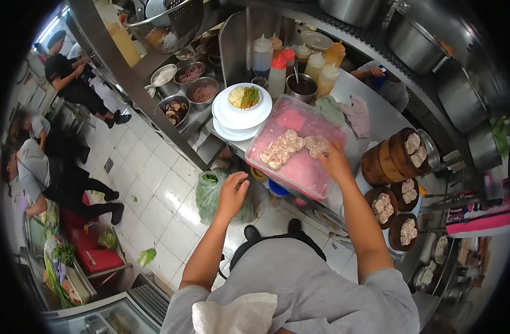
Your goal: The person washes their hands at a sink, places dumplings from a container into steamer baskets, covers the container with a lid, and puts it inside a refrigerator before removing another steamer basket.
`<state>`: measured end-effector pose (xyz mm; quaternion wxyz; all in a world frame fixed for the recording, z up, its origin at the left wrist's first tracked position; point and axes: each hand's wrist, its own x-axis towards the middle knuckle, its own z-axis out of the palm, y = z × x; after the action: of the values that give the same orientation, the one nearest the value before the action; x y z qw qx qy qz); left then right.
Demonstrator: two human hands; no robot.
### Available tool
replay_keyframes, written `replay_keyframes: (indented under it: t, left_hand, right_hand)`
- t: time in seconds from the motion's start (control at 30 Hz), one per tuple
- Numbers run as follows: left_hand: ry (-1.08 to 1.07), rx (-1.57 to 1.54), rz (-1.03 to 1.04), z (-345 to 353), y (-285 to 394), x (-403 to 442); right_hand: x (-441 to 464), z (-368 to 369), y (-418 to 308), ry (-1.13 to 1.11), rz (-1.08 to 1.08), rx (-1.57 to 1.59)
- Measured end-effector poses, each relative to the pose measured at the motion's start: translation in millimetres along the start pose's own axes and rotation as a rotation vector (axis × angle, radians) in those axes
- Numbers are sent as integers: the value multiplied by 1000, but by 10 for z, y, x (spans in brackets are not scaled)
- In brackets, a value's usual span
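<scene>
A cluster of pale, lumpy meat dumplings [282, 150] lies on the see-through lid of a plastic box [322, 182] with pink contents. My right hand [336, 161] is at the right end of the cluster, its fingers curled round a dumpling [315, 145]; the fingertips are partly hidden. To the left of the box, my left hand [231, 196] hangs in the air over the floor, holding nothing, with its fingers loosely bent and apart. More dumplings sit in small round steamer baskets [382, 208] at the right of the counter.
Stacked bamboo steamers [382, 162] stand beyond my right hand. Sauce bottles [276, 75] and a bowl on stacked white plates [241, 119] line the counter's back. A leafy green bag [202, 203] rests below my left hand. Co-workers [60, 172] stand at left.
</scene>
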<state>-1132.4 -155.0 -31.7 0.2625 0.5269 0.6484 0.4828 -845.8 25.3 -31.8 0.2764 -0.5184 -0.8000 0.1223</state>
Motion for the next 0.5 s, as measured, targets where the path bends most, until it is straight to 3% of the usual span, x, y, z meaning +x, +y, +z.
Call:
replay_keyframes:
  t: [0.07, 0.2, 0.27, 0.33, 0.37, 0.4, 0.43, 0.47, 0.5]
  left_hand:
    - [-1, -43, 32, 79, -128, 152]
    - [144, -67, -120, 268, -376, 489]
    - [261, -132, -225, 425, -559, 610]
    - [58, -38, -292, 472, -644, 705]
    - [124, 47, -179, 705, -1053, 709]
    - [11, -104, -217, 792, -1104, 742]
    - [17, -151, -264, 830, -1111, 759]
    - [60, -445, -456, 649, -576, 667]
    - [91, -432, -460, 682, -589, 701]
  right_hand:
    - [59, 216, 199, -51, -47, -83]
    - [-92, 24, -210, -174, -10, -121]
    - [-170, -95, -339, -118, 109, 31]
    - [-257, -40, -130, 66, 19, 48]
    - [-295, -94, -49, 85, -18, 18]
    - [-317, -87, 61, 58, 108, 17]
    - [-355, -13, 330, 79, 147, 73]
    - [-389, -97, 353, 66, 216, 82]
    - [-473, -18, 579, 93, 266, 242]
